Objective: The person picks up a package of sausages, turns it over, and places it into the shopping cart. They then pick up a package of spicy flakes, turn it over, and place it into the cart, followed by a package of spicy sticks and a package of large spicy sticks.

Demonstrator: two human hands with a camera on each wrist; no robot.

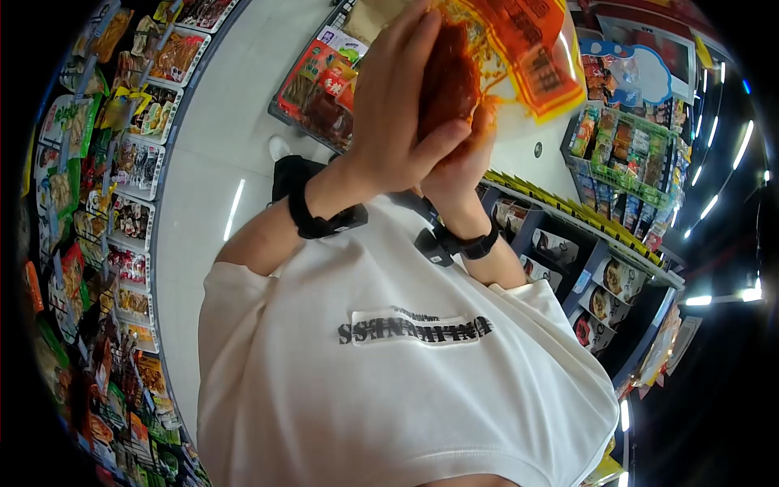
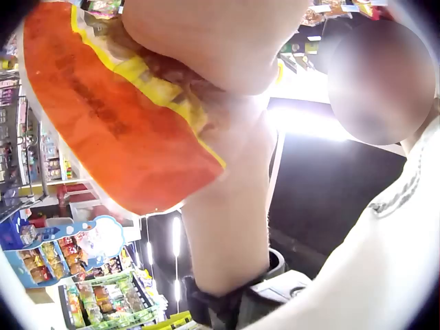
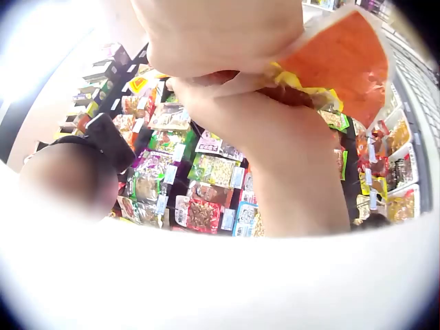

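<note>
- Two hands gripped one orange-and-yellow packet [image 1: 540,61], held up in the air.
- Left hand [image 1: 398,101]: fingers bent over the dark red, glossy part, thumb laid across it. Head view showed this best.
- Right hand [image 1: 461,158]: clasped the same part from the other side, most fingers hidden.
- Left wrist view: packet's broad orange face, dark lettering, yellow border and clear edge; the head view cut its top off.
- Right wrist view: packet's orange end stuck out beyond the hands; rows of hanging snack bags [image 3: 206,172] behind.
- Head view alone: lettering on the white shirt [image 1: 406,390], white shoe [image 1: 278,148] on the floor.
- Cloud-shaped sign [image 1: 641,75] above green basket [image 1: 633,154]: in head and left wrist views.
</note>
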